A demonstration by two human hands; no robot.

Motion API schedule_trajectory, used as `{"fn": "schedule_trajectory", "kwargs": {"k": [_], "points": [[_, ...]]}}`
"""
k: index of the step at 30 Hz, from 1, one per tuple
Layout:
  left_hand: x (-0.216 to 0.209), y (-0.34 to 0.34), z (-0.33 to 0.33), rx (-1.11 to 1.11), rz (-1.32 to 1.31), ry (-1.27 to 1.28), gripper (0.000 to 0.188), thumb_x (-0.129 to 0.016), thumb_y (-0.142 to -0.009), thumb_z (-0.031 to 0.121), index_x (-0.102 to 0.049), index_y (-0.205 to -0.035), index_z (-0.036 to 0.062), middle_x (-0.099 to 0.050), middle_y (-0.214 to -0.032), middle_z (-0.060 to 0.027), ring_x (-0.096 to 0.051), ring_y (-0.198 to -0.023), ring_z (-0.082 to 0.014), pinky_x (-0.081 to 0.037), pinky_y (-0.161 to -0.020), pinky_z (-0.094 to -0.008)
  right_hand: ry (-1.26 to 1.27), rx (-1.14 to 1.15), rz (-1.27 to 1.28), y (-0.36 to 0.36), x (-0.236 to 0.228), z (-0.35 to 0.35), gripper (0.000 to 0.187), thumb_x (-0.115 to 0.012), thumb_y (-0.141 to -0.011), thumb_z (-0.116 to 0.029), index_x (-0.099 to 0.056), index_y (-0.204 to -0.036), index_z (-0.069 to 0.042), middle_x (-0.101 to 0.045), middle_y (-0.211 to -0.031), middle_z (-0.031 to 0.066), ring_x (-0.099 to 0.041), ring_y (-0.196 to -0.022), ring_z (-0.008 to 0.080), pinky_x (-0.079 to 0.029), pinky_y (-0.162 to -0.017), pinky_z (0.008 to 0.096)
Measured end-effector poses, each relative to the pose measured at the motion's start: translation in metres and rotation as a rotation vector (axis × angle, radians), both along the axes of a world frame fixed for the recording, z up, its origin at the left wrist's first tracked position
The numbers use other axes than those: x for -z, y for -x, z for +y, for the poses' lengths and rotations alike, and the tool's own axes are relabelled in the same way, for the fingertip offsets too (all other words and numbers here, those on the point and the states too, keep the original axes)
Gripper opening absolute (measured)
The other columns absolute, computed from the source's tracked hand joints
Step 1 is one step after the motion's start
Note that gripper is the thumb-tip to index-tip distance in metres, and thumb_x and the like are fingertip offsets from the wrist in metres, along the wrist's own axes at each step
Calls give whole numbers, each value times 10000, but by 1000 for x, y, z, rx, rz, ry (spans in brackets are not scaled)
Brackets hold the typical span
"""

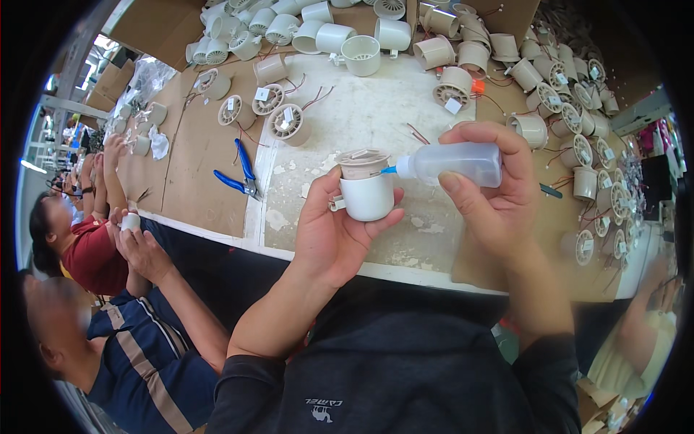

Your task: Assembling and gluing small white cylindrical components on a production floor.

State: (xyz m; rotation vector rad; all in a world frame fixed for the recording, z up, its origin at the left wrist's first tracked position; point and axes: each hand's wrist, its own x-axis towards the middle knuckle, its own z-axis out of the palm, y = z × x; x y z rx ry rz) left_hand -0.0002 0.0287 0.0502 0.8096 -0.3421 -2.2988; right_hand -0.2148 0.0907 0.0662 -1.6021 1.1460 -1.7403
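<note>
Left hand (334, 231) wraps a white plastic cylinder housing (366, 189); thumb on its left side, fingers curled round the right and underside; axis upright, open end up, a beige insert seated in the top; small tab sticks out low on the thumb side. Right hand (499, 192) clenched on a translucent squeeze bottle (455, 163); thumb under, fingers over the top; bottle's long axis lies horizontal, blue nozzle pointing left, tip at the housing's rim just above the left fingertips. Housing smooth, glossy; bottle soft-looking, frosted, rounded. One housing, one bottle in hand. Beyond the fingers on the cardboard-covered bench (202, 145): one pair of blue-handled pliers (242, 176), left of the left thumb; many loose round housings (289, 123), some with red wires and slotted faces, too many to count reliably. Co-workers' hands (137, 242) at the far left hold a small white part.
</note>
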Motion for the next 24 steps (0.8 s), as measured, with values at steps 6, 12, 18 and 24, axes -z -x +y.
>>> {"fn": "schedule_trajectory", "kwargs": {"k": [6,12,18,24], "points": [[3,0,1,0,1,8,593,-505,-1075,435,-501,-1456,-20,-598,-1400,-230,-634,-1258,-422,-616,-1016,-487,65,25,91,3,3,-2,484,-750,-909,53,-540,-1341,-4,-660,-1232,124,-664,-1115,173,-542,-955,316],[-2,4,3,-36,-99,132,534,-502,-1086,407,-525,-1424,-6,-634,-1369,-195,-660,-1231,-377,-623,-1001,-467,61,-3,10,0,2,0,494,-749,-908,59,-528,-1347,4,-648,-1252,136,-662,-1127,178,-544,-960,316],[-1,8,6,-30,-194,192,510,-507,-1090,414,-536,-1417,23,-651,-1355,-166,-675,-1220,-314,-625,-989,-464,49,-8,12,-1,2,-1,497,-754,-905,54,-534,-1346,-3,-655,-1231,130,-660,-1121,177,-540,-957,316],[6,7,9,-80,-287,230,478,-526,-1089,398,-541,-1398,34,-656,-1333,-137,-677,-1203,-270,-631,-954,-453,17,15,79,0,-1,1,472,-766,-881,46,-577,-1310,-15,-671,-1186,124,-665,-1086,192,-535,-927,322]]}}
